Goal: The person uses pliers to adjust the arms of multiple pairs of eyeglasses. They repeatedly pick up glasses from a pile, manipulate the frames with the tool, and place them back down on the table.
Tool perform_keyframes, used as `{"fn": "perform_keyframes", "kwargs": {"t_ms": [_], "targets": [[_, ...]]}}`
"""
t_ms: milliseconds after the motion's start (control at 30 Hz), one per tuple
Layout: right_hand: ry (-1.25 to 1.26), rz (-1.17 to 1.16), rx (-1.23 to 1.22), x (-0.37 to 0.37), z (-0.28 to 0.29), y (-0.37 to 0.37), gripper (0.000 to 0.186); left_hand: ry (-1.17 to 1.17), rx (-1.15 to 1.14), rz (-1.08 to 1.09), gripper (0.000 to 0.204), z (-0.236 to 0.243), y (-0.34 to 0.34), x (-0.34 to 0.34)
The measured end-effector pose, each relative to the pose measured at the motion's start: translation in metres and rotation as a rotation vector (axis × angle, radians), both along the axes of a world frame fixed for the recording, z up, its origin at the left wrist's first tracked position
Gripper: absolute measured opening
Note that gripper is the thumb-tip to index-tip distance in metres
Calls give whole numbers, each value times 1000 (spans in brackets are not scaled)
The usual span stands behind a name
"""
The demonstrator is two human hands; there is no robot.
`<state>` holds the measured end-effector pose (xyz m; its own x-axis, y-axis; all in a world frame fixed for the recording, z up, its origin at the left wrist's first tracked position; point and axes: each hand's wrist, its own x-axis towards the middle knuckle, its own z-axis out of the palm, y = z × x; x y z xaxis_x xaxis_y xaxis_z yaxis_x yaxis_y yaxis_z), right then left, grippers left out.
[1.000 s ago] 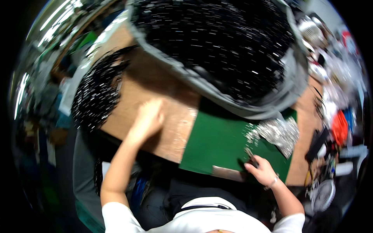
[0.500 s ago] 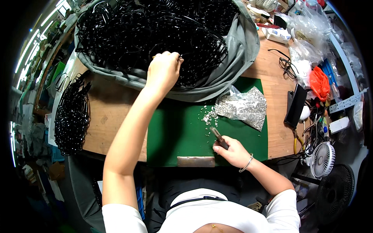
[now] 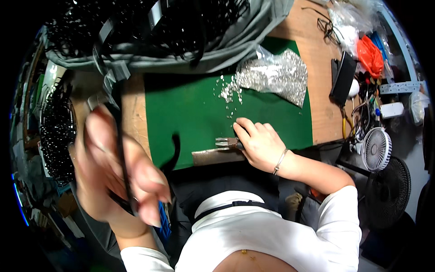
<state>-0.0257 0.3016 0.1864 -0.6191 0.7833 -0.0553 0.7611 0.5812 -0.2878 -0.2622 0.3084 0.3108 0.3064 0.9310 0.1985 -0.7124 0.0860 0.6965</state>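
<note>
My left hand (image 3: 115, 170) is raised close to the camera, blurred, with its fingers pinched on a thin black strap (image 3: 118, 131) that runs up to the heap of black straps (image 3: 136, 22) in the grey bag (image 3: 240, 43). On the near edge of the green mat (image 3: 195, 106) rests my right hand (image 3: 258, 143), closed on small pliers (image 3: 226, 142) whose jaws point left. Just beyond it lie loose small silver pieces (image 3: 229, 90), spilled from a clear plastic bag of silver pieces (image 3: 276, 75).
A second pile of black straps (image 3: 56, 131) lies at the left end of the wooden table (image 3: 317, 68). At the right are a black flat device (image 3: 343, 78), an orange bag (image 3: 371, 56), cables, a small white fan (image 3: 377, 148) and a larger black fan (image 3: 392, 192).
My left hand has come back from the bag toward the camera, drawing a black strap with it. My right hand stays on the mat's edge with the pliers.
</note>
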Motion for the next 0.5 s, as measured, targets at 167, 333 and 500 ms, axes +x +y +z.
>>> {"fn": "perform_keyframes", "kwargs": {"t_ms": [167, 333, 500], "targets": [[234, -106, -217, 20, 16, 2, 39, 585, -390, 300, 58, -51, -53, 3], [209, -213, -300, 15, 2, 37, 14, 873, -315, 319, 60, -89, -59, 29], [247, -207, -276, 17, -10, 30, 16, 746, -195, 347, 80, -91, -61, 33]]}}
